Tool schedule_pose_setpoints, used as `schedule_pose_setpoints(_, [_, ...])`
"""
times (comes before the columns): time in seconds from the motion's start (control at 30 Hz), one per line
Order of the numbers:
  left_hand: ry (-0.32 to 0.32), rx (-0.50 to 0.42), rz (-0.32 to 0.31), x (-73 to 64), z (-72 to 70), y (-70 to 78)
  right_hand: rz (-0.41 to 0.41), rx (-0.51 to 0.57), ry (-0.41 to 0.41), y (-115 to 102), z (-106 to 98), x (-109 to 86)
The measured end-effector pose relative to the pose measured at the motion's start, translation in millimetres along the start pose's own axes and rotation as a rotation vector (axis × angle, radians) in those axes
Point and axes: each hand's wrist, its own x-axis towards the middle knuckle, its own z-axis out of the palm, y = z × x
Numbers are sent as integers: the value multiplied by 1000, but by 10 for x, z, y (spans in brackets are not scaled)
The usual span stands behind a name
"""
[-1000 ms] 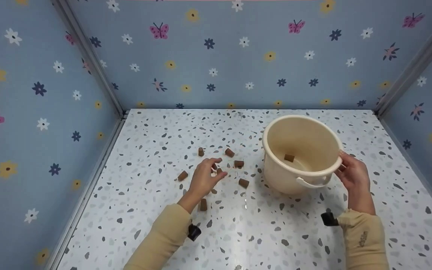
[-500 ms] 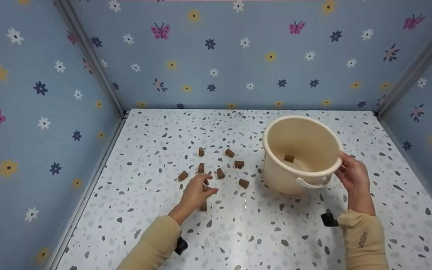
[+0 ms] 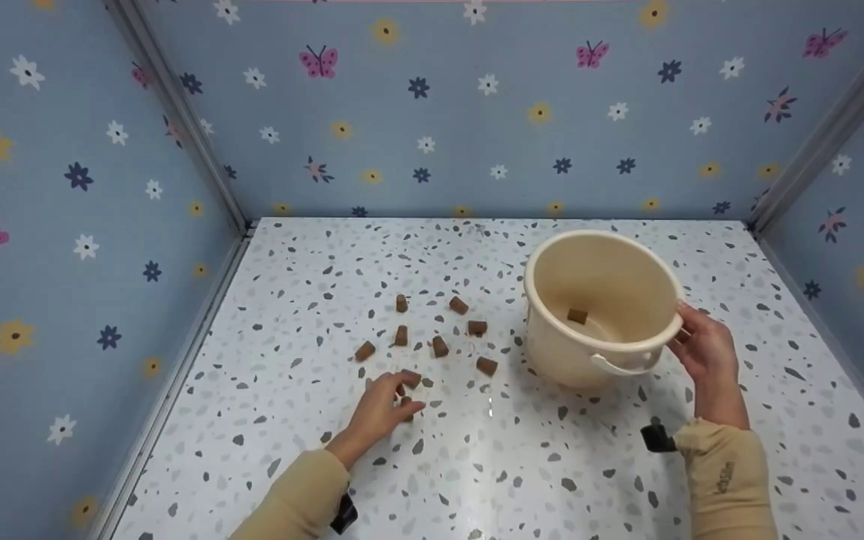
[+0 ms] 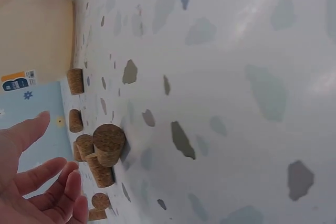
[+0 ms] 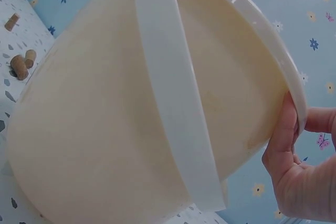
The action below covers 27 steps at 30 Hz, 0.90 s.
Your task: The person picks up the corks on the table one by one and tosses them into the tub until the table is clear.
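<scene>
A cream plastic bucket [image 3: 563, 358], tilted, stands right of centre in the head view. My right hand [image 3: 709, 349] grips its right rim, thumb and fingers on opposite sides of the wall, as the right wrist view also shows. One brown cork [image 3: 577, 316] lies inside. My left hand [image 3: 378, 412] hovers low over the nearest corks, thumb and fingers spread apart around a cork [image 3: 407, 412] it partly covers. Another cork [image 3: 412, 379] lies by its fingertips. In the left wrist view nothing sits between the thumb and fingers [image 4: 39, 177], and a cork [image 4: 109, 142] lies just beyond them.
Several more corks, among them a far cork [image 3: 401, 303] and one nearest the bucket [image 3: 487, 366], are scattered on the speckled white tabletop [image 3: 522, 465]. The bucket's pale handle [image 5: 173, 93] hangs across its near side. Blue flowered panels [image 3: 462, 112] enclose the back and sides.
My left hand has moved toward me and slightly left, away from the middle corks and over the nearest ones. The right hand and bucket have stayed in place.
</scene>
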Motion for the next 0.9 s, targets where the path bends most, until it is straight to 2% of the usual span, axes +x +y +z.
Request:
schedule_pose_setpoints(0.33, [-53,94,-142,-58,77,-116,12,5,7,-3,4,-1])
schedule_pose_setpoints(0.73, [-54,118,-163,-59,142,-222,10,2,30,-6,4,-5])
schedule_pose_setpoints(0.9, [-42,111,-148,-56,157,-236,28,16,23,-22,11,-2])
